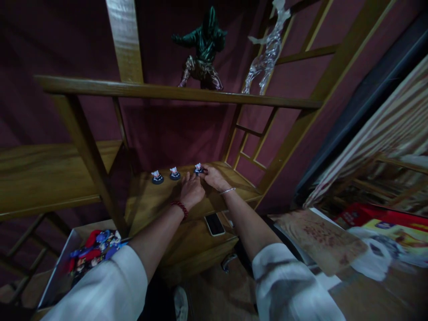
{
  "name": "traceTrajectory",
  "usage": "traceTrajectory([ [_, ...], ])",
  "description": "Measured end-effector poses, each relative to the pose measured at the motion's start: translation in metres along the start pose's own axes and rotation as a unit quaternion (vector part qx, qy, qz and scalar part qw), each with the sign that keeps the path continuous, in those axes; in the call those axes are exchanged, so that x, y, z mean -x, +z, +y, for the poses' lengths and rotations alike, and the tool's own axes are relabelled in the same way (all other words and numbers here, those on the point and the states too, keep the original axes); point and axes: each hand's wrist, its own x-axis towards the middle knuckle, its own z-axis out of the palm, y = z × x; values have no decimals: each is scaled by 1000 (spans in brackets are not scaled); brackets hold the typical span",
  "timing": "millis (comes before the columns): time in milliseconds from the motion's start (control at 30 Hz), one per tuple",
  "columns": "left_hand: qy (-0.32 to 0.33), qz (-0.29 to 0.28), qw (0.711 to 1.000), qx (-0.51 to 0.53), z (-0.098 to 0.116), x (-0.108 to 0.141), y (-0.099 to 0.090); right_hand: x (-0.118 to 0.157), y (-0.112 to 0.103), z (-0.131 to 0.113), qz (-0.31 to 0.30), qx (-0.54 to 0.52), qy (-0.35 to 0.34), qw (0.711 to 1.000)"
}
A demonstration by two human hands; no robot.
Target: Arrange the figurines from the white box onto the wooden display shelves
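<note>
My right hand (214, 178) is closed on the right edge of a small figurine (198, 168) with a white-and-pink head and a dark round base. This figurine stands upright near the back of a wooden shelf (147, 200). My left hand (193, 191) lies low over the shelf just in front, fingers stretched towards the base; whether they touch it I cannot tell. Two similar figurines stand in a row to the left, one figurine (174, 173) close to my left hand and another figurine (157, 177) farther off.
A phone (214, 224) lies nearer me on the wood. Above runs a wooden bar shelf (187, 92) bearing a green hooded statue (205, 49) and a clear statue (267, 49). A box (56, 276) of colourful figures sits lower left. Cardboard (321, 236) and bags lie at right.
</note>
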Motion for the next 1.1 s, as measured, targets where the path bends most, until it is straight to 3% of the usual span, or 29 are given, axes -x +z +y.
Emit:
traceTrajectory([
  [167,21,39,999,1,-2,11,-14,2,-1,-5,2,21,2,1000],
  [267,1,65,998,-12,-4,24,-25,2,-1,-5,2,19,-5,1000],
  [500,-111,18,993,-21,-8,49,-41,2,-3,-6,4,44,10,999],
  [767,-169,2,985,19,-10,45,-39,6,-4,-12,-4,52,8,999],
  [1100,-173,19,985,8,-21,27,-27,5,-3,-10,5,53,16,998],
])
